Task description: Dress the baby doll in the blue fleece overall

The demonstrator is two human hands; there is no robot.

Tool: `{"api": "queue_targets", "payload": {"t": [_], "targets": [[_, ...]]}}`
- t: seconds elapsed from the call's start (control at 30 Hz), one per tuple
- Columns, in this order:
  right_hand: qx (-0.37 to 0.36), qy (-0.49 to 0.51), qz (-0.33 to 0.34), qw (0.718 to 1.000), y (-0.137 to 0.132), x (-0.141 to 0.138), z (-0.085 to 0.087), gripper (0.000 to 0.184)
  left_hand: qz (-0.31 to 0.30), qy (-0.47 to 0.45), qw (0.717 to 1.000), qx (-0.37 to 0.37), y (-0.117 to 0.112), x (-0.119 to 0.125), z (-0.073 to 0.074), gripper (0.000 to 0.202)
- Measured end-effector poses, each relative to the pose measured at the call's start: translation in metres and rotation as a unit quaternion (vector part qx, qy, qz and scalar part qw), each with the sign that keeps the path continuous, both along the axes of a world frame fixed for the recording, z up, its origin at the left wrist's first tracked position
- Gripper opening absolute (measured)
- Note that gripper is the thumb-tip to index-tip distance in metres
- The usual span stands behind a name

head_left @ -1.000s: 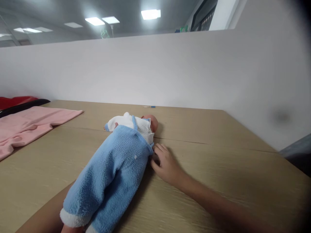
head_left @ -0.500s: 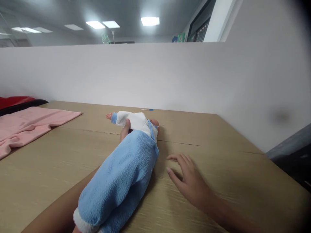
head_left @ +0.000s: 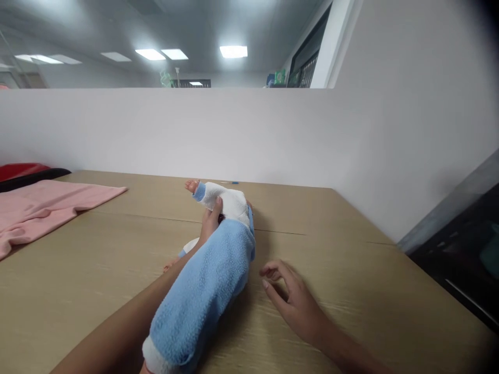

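A baby doll [head_left: 210,280] in fuzzy blue trousers and a white top with blue cuffs lies tilted on its side, legs toward me. My left hand [head_left: 211,221] grips its upper body from the left, thumb over the white cloth; the other fingers are hidden behind the doll. One doll hand [head_left: 192,186] points up and left, and the other arm shows beneath my left forearm. The doll's head is mostly hidden at the far end. Just right of the doll, my right hand [head_left: 290,301] is empty, its fingers curved and a gap between thumb and fingertips.
Pink cloth [head_left: 47,210] lies spread at the left of the wooden table [head_left: 335,270], with a red and black item [head_left: 31,171] behind it. A blue-tipped pen [head_left: 232,182] rests near the back edge. A white partition [head_left: 175,132] rises behind, and a dark object [head_left: 463,259] stands at right.
The doll has rolled further onto its side, its raised hand shifting right and its lower arm now showing. My right hand has moved slightly left and down, fingers curling closer to the thumb.
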State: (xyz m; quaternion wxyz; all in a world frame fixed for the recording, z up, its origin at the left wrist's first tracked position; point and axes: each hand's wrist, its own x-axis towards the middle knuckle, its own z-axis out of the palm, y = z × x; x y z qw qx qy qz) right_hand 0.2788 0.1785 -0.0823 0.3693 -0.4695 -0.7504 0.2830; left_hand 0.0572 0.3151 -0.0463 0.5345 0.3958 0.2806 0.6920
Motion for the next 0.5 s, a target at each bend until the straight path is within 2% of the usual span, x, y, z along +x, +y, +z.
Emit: {"api": "queue_targets", "payload": {"t": [0.13,0.23,0.4,0.5], "targets": [[-0.007,0.018,0.009,1.000,-0.001,0.000,-0.001,0.011,-0.008,-0.017,1.000,-0.023,-0.005,0.009,0.006,0.084],[-0.010,0.051,0.008,0.999,0.000,0.002,-0.004,0.015,-0.015,-0.006,1.000,-0.018,-0.005,0.015,0.004,0.078],[-0.009,0.125,-0.003,0.992,0.003,0.008,-0.006,0.024,0.010,0.070,0.997,0.013,-0.001,0.026,-0.009,0.072],[-0.014,0.154,-0.003,0.988,0.005,0.012,-0.001,0.032,0.017,0.122,0.992,0.026,-0.003,0.034,-0.010,0.068]]}}
